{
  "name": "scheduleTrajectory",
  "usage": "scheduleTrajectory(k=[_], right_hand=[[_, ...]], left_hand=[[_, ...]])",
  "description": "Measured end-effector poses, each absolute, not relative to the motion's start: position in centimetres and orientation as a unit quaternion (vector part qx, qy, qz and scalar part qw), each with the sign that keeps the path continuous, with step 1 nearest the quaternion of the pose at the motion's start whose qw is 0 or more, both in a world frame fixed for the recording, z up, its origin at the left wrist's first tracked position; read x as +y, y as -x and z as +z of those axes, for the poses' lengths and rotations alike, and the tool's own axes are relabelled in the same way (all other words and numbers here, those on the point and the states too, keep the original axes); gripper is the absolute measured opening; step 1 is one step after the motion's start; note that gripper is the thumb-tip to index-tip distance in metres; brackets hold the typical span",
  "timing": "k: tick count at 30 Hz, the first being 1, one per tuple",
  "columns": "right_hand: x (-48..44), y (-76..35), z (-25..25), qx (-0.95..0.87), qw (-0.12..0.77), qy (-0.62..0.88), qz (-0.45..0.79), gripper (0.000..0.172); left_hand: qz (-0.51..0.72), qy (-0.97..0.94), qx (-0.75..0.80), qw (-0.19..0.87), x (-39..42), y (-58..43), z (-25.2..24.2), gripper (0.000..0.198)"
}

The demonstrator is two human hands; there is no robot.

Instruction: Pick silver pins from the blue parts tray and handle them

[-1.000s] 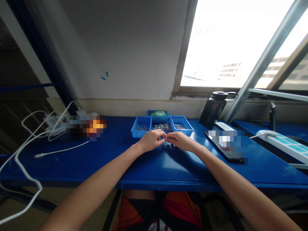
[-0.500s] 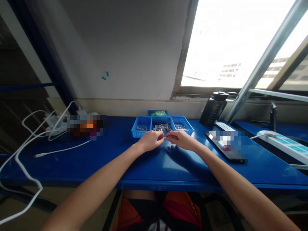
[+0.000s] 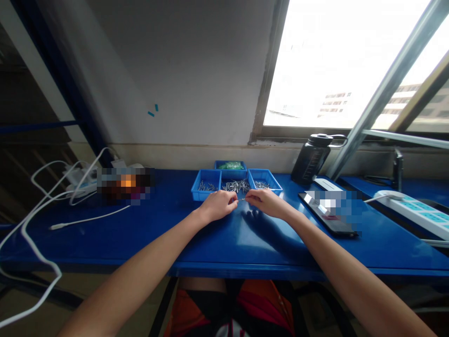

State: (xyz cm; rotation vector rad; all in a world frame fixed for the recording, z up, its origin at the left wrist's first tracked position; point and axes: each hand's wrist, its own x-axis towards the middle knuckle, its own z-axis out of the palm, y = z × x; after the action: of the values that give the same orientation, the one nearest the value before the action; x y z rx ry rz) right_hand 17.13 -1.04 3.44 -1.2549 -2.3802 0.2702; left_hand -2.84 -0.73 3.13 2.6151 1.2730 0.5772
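Note:
My left hand [image 3: 220,204] and my right hand [image 3: 262,201] face each other above the blue table, just in front of the bins. A thin metal piece [image 3: 241,200] spans the small gap between them, one end pinched in the fingertips of each hand. Behind the hands, a blue middle bin holds a pile of metal pieces [image 3: 237,186]. The left blue bin [image 3: 196,188] and the right blue bin [image 3: 276,186] contain similar small pieces. A fourth blue bin at the back holds green items [image 3: 230,165].
On the right are a black bottle [image 3: 312,159], a dark flat device [image 3: 336,228] and a white power strip [image 3: 417,213]. White cables [image 3: 45,262] loop over the table's left side, near a blurred object [image 3: 124,185]. The wall and window stand behind the table [image 3: 147,238].
My right hand has shifted slightly to the right, away from my left hand. More of the thin metal piece shows between the fingertips.

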Motion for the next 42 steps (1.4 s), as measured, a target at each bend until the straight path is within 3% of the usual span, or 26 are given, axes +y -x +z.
scheduleTrajectory(k=[22,42], right_hand=[[-0.82,-17.09,3.07,-0.847,0.209,0.471,0.135,0.009],[-0.76,-17.24,2.94,-0.855,0.204,0.457,0.135,0.026]], left_hand=[[0.189,-0.867,0.452,0.088,-0.76,2.72,3.29,0.02],[0.189,-0.87,0.451,0.07,-0.58,2.87,2.96,0.029]])
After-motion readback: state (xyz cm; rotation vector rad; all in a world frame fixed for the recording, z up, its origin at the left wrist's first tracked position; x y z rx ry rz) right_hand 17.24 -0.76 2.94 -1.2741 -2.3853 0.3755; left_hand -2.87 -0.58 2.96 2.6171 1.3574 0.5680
